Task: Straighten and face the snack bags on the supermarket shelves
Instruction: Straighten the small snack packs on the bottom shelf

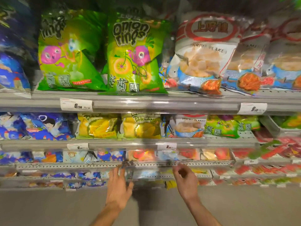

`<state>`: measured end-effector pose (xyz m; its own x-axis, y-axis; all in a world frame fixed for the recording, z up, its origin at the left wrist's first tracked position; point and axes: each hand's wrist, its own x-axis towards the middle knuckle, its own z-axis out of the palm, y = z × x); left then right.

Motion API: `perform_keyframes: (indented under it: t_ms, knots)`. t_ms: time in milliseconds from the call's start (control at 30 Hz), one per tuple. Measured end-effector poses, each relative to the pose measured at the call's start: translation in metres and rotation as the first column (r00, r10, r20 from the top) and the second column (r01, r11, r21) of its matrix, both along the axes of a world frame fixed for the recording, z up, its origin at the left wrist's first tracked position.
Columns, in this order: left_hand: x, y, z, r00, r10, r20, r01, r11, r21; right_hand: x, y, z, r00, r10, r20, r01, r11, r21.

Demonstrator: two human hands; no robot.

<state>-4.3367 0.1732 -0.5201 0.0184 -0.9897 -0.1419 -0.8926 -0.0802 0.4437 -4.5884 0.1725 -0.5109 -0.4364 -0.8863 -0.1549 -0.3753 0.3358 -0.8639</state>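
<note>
Snack bags fill several shelves in front of me. On the top shelf stand green onion rings bags [135,53], one leaning forward over the shelf edge, and white shrimp flakes bags [202,53] to their right. The shelf below carries blue bags [44,126], yellow potato chips bags [141,128], a shrimp flakes bag [189,126] and small green bags [221,128]. My left hand [118,190] and my right hand [186,181] hover low in front of the lower shelves with fingers loosely spread. Neither holds anything. The view is blurred by motion.
Price tags [76,104] sit in the clear shelf rails. Blue bags [13,70] stand at the far left of the top shelf. Red packets [280,149] fill a section at lower right. Grey floor [48,207] lies below the lowest shelf.
</note>
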Motion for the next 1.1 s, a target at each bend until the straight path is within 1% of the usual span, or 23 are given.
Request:
perform_keyframes:
  t_ms: [67,167,267,333,367,400,467,600,700,767,833,967,1100]
  knots:
    - [-0.010,-0.008,-0.018,0.996,0.042,-0.077,-0.040,0.999,0.032,-0.008,-0.008,-0.023,1.000,0.004,-0.027,-0.003,0.999,0.034]
    - [-0.021,-0.030,-0.043,0.966,0.090,-0.241,-0.096,0.995,-0.014,-0.018,-0.026,-0.051,0.995,0.030,-0.091,-0.028,0.999,0.015]
    - [-0.027,-0.059,-0.065,0.922,0.156,-0.355,-0.186,0.981,-0.051,-0.021,-0.051,-0.077,0.995,0.082,-0.064,-0.084,0.996,-0.033]
    - [-0.028,-0.081,-0.076,0.878,0.182,-0.443,-0.214,0.976,-0.024,-0.021,-0.069,-0.091,0.995,0.096,-0.021,-0.097,0.992,-0.081]
    - [-0.028,-0.092,-0.081,0.861,0.181,-0.475,-0.215,0.976,-0.019,-0.020,-0.079,-0.098,0.993,0.114,-0.024,-0.116,0.988,-0.101]
    - [-0.028,-0.103,-0.089,0.853,0.178,-0.491,-0.216,0.976,-0.021,-0.020,-0.090,-0.107,0.990,0.132,-0.053,-0.137,0.984,-0.112]
    - [-0.027,-0.122,-0.105,0.848,0.187,-0.497,-0.239,0.970,-0.044,-0.021,-0.109,-0.124,0.981,0.149,-0.127,-0.160,0.984,-0.080]
    - [-0.029,-0.153,-0.134,0.791,0.236,-0.565,-0.309,0.951,-0.035,-0.020,-0.143,-0.151,0.975,0.178,-0.132,-0.173,0.984,0.043]
    - [-0.027,-0.170,-0.151,0.782,0.276,-0.559,-0.346,0.938,-0.021,-0.023,-0.161,-0.158,0.973,0.173,-0.151,-0.155,0.980,0.122]
    - [-0.024,-0.178,-0.156,0.766,0.297,-0.570,-0.347,0.938,0.023,-0.023,-0.166,-0.157,0.970,0.173,-0.171,-0.148,0.977,0.153]
    - [-0.020,-0.183,-0.156,0.746,0.309,-0.590,-0.339,0.939,0.063,-0.022,-0.167,-0.155,0.971,0.156,-0.181,-0.129,0.980,0.150]
    - [-0.018,-0.184,-0.153,0.714,0.313,-0.626,-0.343,0.936,0.077,-0.012,-0.162,-0.150,0.986,0.056,-0.158,-0.037,0.992,0.119]
    - [-0.015,-0.180,-0.149,0.691,0.347,-0.634,-0.385,0.919,0.084,-0.001,-0.151,-0.144,0.972,-0.005,-0.236,0.027,0.996,0.088]
